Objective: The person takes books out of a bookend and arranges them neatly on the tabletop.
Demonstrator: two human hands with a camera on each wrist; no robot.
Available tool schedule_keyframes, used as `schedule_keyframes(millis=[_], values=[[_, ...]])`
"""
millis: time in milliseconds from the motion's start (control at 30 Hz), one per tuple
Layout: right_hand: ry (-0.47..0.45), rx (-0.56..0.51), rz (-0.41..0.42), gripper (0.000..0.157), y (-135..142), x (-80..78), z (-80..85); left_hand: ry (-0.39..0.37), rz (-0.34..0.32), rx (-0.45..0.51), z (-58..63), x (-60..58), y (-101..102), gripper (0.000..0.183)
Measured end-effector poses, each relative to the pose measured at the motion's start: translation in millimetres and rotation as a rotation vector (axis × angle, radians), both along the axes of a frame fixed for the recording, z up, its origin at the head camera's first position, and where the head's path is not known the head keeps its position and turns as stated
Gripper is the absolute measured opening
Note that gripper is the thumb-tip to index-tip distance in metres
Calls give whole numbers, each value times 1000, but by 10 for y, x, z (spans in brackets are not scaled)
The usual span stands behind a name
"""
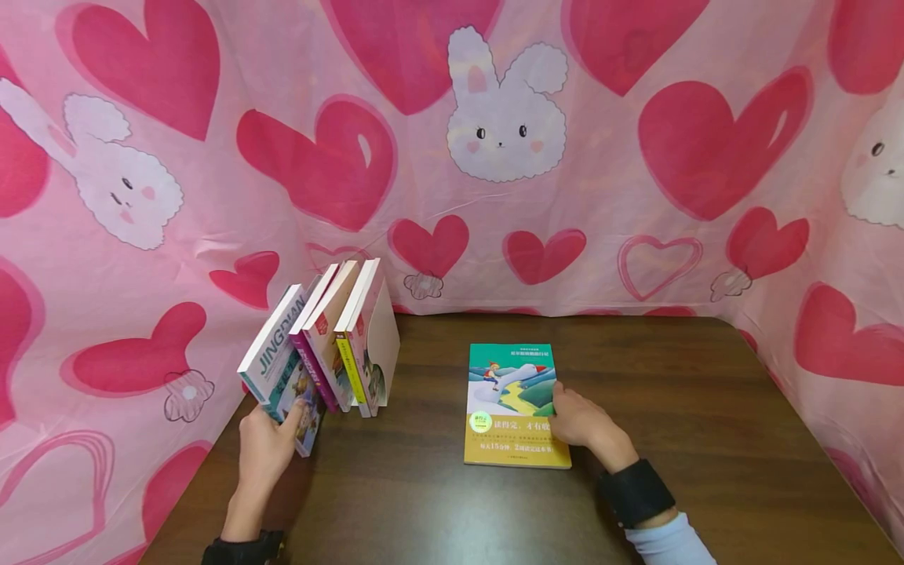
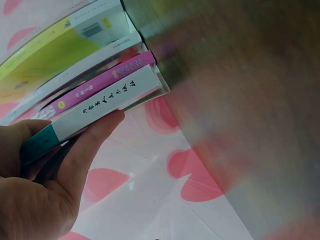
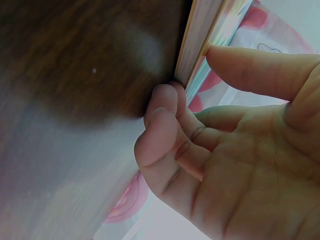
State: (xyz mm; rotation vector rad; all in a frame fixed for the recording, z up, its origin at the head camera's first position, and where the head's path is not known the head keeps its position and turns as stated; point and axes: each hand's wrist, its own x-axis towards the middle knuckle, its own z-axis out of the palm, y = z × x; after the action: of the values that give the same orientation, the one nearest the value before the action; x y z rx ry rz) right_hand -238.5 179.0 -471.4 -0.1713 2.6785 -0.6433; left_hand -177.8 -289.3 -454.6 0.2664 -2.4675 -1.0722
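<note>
At the left, my left hand (image 1: 264, 443) grips a white and teal book (image 1: 275, 341) with "JINGDIAN" on it, thumb on one side and fingers on the other. This book leans at the outer end of a row of upright books. In the left wrist view its white spine (image 2: 107, 100) lies beside a purple spine (image 2: 90, 90). Right of the row, a green and yellow picture-cover book (image 1: 512, 400) lies flat on the table. At its right edge is my right hand (image 1: 589, 428), the thumb (image 3: 250, 67) on the upper edge and curled fingertips at the lower edge.
The other upright books (image 1: 325, 337), one with a yellow spine, lean together against a pale bookend-like panel (image 1: 384, 337). They stand on a dark brown wooden table (image 1: 395, 502). A pink cloth (image 1: 600, 196) with hearts and rabbits hangs around the back and sides.
</note>
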Motion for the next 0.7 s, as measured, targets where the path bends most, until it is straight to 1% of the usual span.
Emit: schedule_keyframes(millis=[167,367,467,567,700], values=[[1,-7,5,76,10,8,4,-26,4,14,29,49,5,53],[-1,-3,5,76,11,1,6,-4,12,-3,79,104,37,51],[-1,-7,4,76,7,4,8,-6,16,-5,96,140,48,51],[1,-12,2,77,5,12,8,-10,21,-9,99,171,54,51],[7,-16,2,77,8,17,2,12,36,-28,85,197,56,48]])
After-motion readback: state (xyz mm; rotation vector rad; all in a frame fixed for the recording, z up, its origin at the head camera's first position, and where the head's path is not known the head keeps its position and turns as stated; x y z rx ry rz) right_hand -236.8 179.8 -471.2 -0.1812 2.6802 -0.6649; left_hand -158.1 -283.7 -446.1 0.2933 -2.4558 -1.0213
